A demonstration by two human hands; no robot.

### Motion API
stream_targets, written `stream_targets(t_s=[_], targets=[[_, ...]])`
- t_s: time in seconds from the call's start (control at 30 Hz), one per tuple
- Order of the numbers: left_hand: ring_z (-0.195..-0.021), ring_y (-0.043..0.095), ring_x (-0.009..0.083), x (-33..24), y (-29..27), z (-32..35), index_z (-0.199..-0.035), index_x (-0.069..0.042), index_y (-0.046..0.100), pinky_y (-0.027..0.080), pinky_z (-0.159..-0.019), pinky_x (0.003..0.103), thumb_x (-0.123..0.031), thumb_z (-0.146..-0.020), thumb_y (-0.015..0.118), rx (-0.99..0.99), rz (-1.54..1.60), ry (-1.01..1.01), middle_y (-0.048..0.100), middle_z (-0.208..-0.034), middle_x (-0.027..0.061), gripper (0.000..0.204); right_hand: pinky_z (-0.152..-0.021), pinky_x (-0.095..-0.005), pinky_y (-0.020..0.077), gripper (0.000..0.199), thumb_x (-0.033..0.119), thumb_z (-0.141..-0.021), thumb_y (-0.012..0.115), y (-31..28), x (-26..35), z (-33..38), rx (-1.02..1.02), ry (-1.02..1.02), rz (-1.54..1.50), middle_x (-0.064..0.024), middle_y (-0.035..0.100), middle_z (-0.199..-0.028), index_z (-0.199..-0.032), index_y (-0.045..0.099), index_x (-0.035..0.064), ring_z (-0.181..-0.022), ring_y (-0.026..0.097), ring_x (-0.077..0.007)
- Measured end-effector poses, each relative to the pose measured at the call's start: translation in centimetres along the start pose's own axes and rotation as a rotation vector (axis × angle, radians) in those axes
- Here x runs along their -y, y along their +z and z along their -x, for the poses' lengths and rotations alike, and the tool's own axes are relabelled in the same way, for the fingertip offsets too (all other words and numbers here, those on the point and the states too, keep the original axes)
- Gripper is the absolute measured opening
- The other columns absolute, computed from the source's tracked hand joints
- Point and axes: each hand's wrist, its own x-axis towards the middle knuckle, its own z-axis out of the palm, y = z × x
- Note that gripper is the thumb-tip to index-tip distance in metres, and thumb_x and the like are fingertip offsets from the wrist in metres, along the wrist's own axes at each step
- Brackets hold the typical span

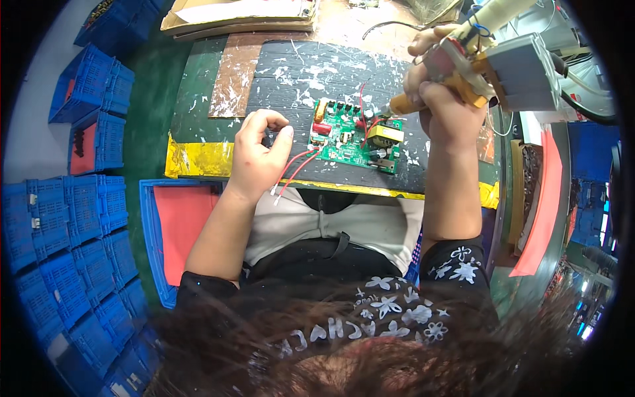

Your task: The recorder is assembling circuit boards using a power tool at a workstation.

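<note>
A green circuit board lies on the scuffed black mat in front of me. It carries a yellow transformer, red and black parts and several capacitors. Two red wires with white ends hang off its near left corner over the table edge. My right hand is wrapped round a yellow glue gun, whose nozzle points at the board's far right part. To the left of the board, my left hand rests with loosely curled fingers. Thumb and forefinger stand apart, with nothing visible between them.
The worn table has yellow tape along its near edge. A cardboard tray lies at the far left. Blue crates are stacked at the left, and a blue bin with a red sheet stands beside my legs. Cables hang at the right.
</note>
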Motion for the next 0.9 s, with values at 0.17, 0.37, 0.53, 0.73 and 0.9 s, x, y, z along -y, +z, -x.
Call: stream_targets(t_s=[0.17, 0.37, 0.53, 0.73, 0.9], targets=[[-0.062, 0.034, 0.0033, -0.3, -0.1, 0.0, -0.087, -0.003, 0.056, 0.032, -0.055, 0.019, -0.001, -0.081, 0.060, 0.016, -0.017, 0.032, 0.049, -0.074, -0.0042, 0.008, -0.050, -0.0265, 0.0408, 0.060, -0.014, -0.065, 0.039, 0.0, -1.1, -0.4, 0.007, -0.012, 0.035, -0.0182, 0.053, -0.102, -0.124, 0.039, -0.0022, -0.057, 0.050, -0.0129], [-0.074, 0.054, 0.0187, -0.9, -0.1, -0.1, -0.080, 0.000, 0.056, 0.045, -0.070, 0.029, -0.002, -0.076, 0.061, -0.013, 0.003, -0.025, 0.057, -0.076, 0.0086, 0.007, -0.050, -0.0261, 0.0397, 0.061, -0.013, -0.065, 0.040, 0.0, -1.5, -0.7, -0.060, 0.049, -0.092, -0.0176, 0.053, -0.101, -0.124, 0.040, -0.0001, -0.057, 0.049, -0.0132], [-0.074, 0.054, 0.0188, -1.0, -0.1, 0.0, -0.080, 0.000, 0.056, 0.045, -0.070, 0.030, -0.002, -0.076, 0.061, -0.016, 0.005, -0.037, 0.057, -0.075, 0.0084, 0.006, -0.050, -0.0268, 0.0389, 0.062, -0.013, -0.064, 0.042, 0.1, -1.1, -1.2, -0.045, 0.060, -0.086, -0.0183, 0.053, -0.103, -0.124, 0.040, 0.0012, -0.057, 0.048, -0.0138], [-0.074, 0.055, 0.0192, -0.8, -0.1, -0.1, -0.081, 0.000, 0.057, 0.045, -0.071, 0.030, -0.002, -0.076, 0.061, -0.006, 0.001, -0.029, 0.057, -0.077, 0.0088, 0.007, -0.047, -0.0237, 0.0452, 0.058, -0.016, -0.063, 0.041, 0.5, 0.7, 0.5, -0.030, -0.045, -0.328, -0.0202, 0.055, -0.104, -0.119, 0.042, -0.0051, -0.058, 0.053, -0.0134], [-0.075, 0.055, 0.0193, -0.7, -0.2, 0.0, -0.081, 0.000, 0.057, 0.045, -0.071, 0.030, -0.002, -0.076, 0.061, -0.014, -0.008, -0.031, 0.058, -0.078, 0.0090, 0.007, -0.045, -0.0219, 0.0451, 0.057, -0.016, -0.065, 0.040, 2.4, 1.0, 2.0, 0.020, -0.067, -0.283, -0.0178, 0.054, -0.099, -0.120, 0.041, -0.0009, -0.056, 0.049, -0.0095]])
